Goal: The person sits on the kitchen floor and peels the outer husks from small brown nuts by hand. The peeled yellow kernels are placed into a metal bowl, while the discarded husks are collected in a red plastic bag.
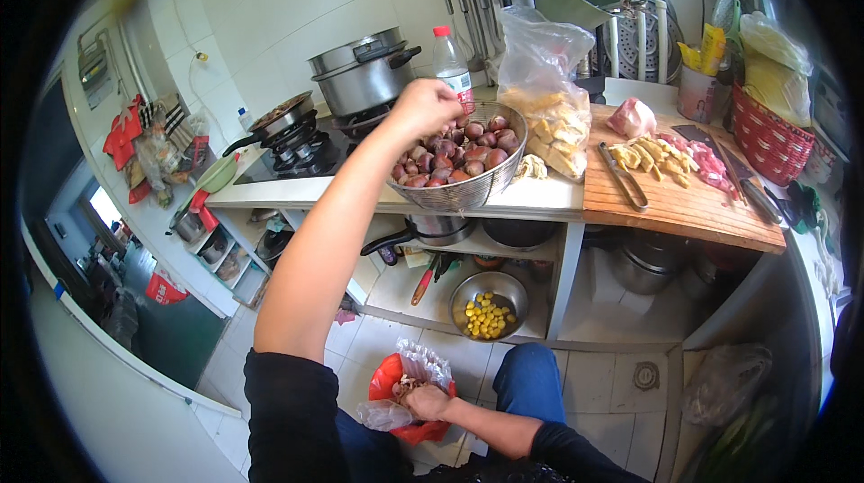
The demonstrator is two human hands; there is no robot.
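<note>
Over the wire basket (pixel 472 196) of chestnuts (pixel 442 162) on the counter, my left hand (pixel 427 108) is raised with its fingers bent down at the far rim; whether they grip a chestnut is hidden. My right hand (pixel 426 402) is low, over a bin lined with a red plastic bag (pixel 385 378) and clear plastic. Brown shells (pixel 407 387) lie by its fingers, and its grip cannot be made out. A steel bowl (pixel 460 287) with peeled yellow chestnuts (pixel 487 315) stands to the right of the bin, by the low shelf.
A wooden cutting board (pixel 601 189) holds peeler-like tongs (pixel 624 179), cut yellow pieces (pixel 651 155), raw meat (pixel 632 118) and a knife (pixel 759 199). Beside the basket stand a bag of yellow chunks (pixel 550 128) and a bottle (pixel 449 61). A pot (pixel 364 88) and pan (pixel 283 111) sit on the stove.
</note>
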